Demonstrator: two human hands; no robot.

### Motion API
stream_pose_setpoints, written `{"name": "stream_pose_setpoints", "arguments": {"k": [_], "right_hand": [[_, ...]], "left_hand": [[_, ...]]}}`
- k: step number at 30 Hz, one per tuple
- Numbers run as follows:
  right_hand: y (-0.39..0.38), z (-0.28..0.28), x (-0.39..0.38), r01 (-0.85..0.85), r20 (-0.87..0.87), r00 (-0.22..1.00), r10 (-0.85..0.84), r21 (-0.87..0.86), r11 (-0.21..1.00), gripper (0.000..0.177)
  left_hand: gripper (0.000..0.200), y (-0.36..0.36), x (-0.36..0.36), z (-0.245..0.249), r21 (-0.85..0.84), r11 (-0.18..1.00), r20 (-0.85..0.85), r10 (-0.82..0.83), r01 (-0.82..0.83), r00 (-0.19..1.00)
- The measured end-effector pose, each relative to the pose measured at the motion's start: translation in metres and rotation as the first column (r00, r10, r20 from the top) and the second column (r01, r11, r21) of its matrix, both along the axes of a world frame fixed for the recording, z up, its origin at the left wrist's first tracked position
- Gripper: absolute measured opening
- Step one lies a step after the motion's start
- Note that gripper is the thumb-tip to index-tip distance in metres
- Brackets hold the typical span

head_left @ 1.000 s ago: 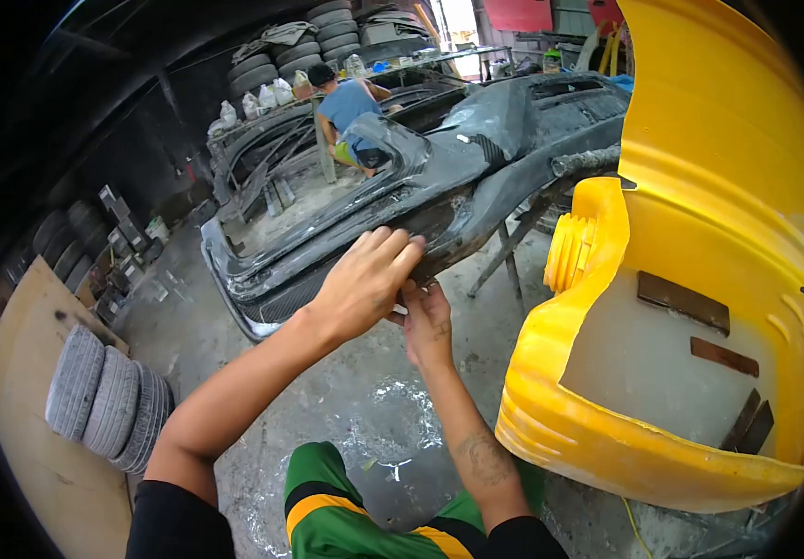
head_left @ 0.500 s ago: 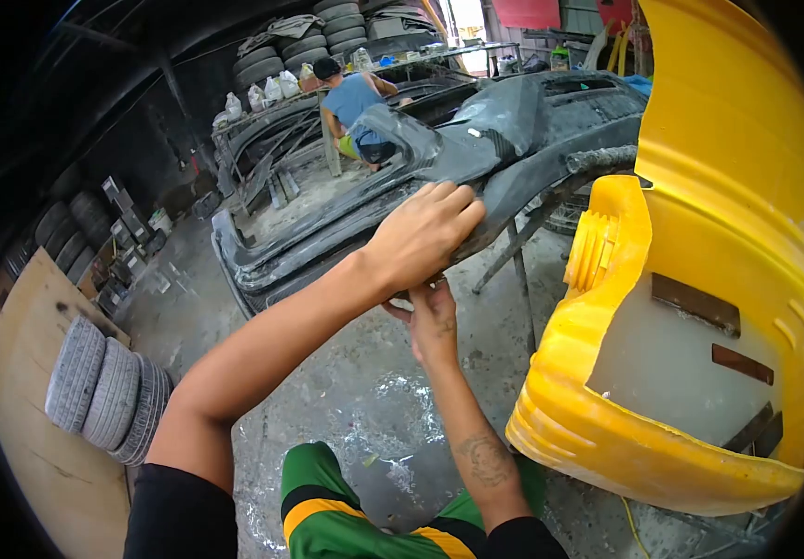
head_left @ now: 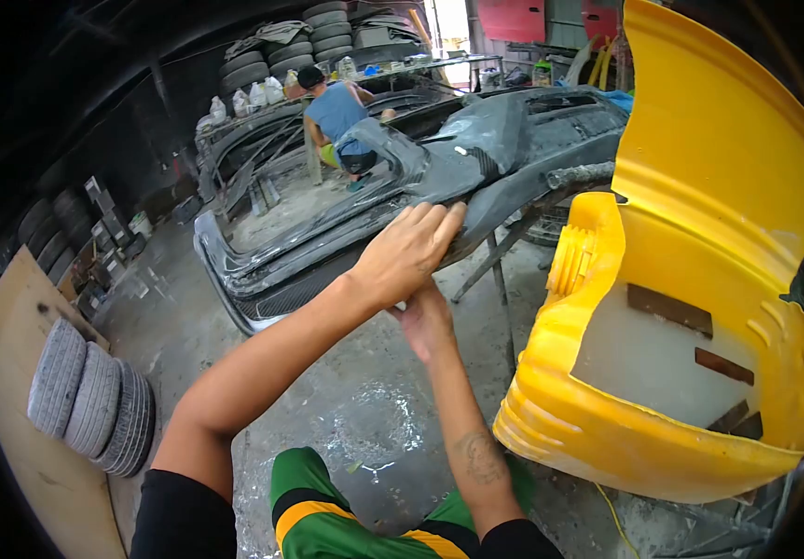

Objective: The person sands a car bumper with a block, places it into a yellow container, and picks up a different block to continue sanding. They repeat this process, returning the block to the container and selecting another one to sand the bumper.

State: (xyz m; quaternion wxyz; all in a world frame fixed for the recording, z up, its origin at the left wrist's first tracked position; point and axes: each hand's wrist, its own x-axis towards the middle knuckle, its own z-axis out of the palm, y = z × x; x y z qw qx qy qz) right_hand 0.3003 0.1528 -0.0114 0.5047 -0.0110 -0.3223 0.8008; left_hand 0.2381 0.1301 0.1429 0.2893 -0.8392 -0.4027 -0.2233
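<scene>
My left hand [head_left: 409, 247] lies over the near edge of a black car bumper [head_left: 327, 244], back of the hand up and fingers bent over the rim. Just below it, my right hand [head_left: 426, 322] reaches up against the underside of that edge, close to the left wrist. Its fingers are hidden behind my left hand. The long bumper is dull, with whitish patches and a textured strip near its lower left end.
A large yellow moulded body part [head_left: 551, 410] stands close on the right. Tyres [head_left: 94, 396] lean beside a wooden board [head_left: 10, 373] on the left. A person in a blue top [head_left: 336, 112] crouches beyond the bumper. Metal stand legs [head_left: 500, 298] show underneath.
The view has turned slightly, so most things sit further left. My right hand has moved up, its fingers now more hidden behind my left hand, which stays on the bumper edge.
</scene>
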Motion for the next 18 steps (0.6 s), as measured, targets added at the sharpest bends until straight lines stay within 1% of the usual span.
{"name": "stream_pose_setpoints", "arguments": {"k": [1,3,4,5,6,7,8,10,11,13,15,17,18], "right_hand": [[0.005,0.003,0.006,0.010,0.005,1.000,-0.010,0.000,1.000,0.057],[0.019,0.012,0.014,0.223,-0.086,0.970,-0.227,-0.062,0.973,0.066],[0.022,0.024,0.018,0.302,-0.090,0.947,-0.310,-0.089,0.949,0.070],[0.031,0.031,0.018,0.304,-0.089,0.946,-0.312,-0.093,0.948,0.070],[0.043,0.036,0.019,0.273,-0.132,0.950,-0.283,-0.085,0.958,0.066],[0.049,0.036,0.020,0.238,-0.174,0.953,-0.249,-0.078,0.968,0.063],[0.047,0.032,0.018,0.228,-0.172,0.956,-0.240,-0.086,0.970,0.063],[0.044,0.029,0.007,0.284,-0.071,0.954,-0.292,-0.111,0.953,0.062],[0.043,0.030,0.004,0.320,-0.025,0.945,-0.325,-0.115,0.940,0.061],[0.038,0.029,-0.001,0.318,-0.053,0.945,-0.324,-0.099,0.943,0.059],[0.038,0.029,-0.001,0.308,-0.051,0.949,-0.312,-0.070,0.949,0.059],[0.041,0.028,0.002,0.281,-0.066,0.957,-0.284,-0.050,0.958,0.059],[0.040,0.028,0.004,0.252,-0.066,0.964,-0.257,-0.073,0.965,0.063]], "left_hand": [[0.052,-0.003,-0.001,-0.003,0.000,1.000,0.005,-0.010,0.010,1.000],[0.050,-0.002,-0.005,-0.007,0.042,0.996,-0.073,0.077,-0.074,0.994],[0.041,-0.002,-0.005,-0.008,0.136,0.988,-0.104,0.085,-0.070,0.991],[0.041,-0.003,-0.006,-0.010,0.131,0.989,-0.105,0.082,-0.068,0.991],[0.039,-0.004,-0.008,-0.013,0.110,0.992,-0.086,0.069,-0.060,0.994],[0.038,-0.007,-0.009,-0.016,0.087,0.995,-0.067,0.061,-0.055,0.996],[0.035,-0.015,-0.014,-0.018,0.053,0.997,-0.048,0.064,-0.061,0.997],[0.027,-0.025,-0.034,-0.021,-0.001,0.996,-0.033,0.085,-0.085,0.996],[0.027,-0.018,-0.034,-0.021,0.005,0.996,-0.038,0.088,-0.088,0.995],[0.022,-0.002,-0.022,-0.010,0.044,0.999,-0.011,0.020,-0.019,1.000],[0.020,-0.002,-0.021,-0.007,0.038,0.999,-0.027,0.035,-0.034,0.999],[0.041,-0.019,-0.038,-0.021,-0.022,0.998,0.007,0.053,-0.053,0.999],[0.042,-0.029,-0.045,-0.023,-0.015,0.999,0.043,0.038,-0.037,0.998]]}}
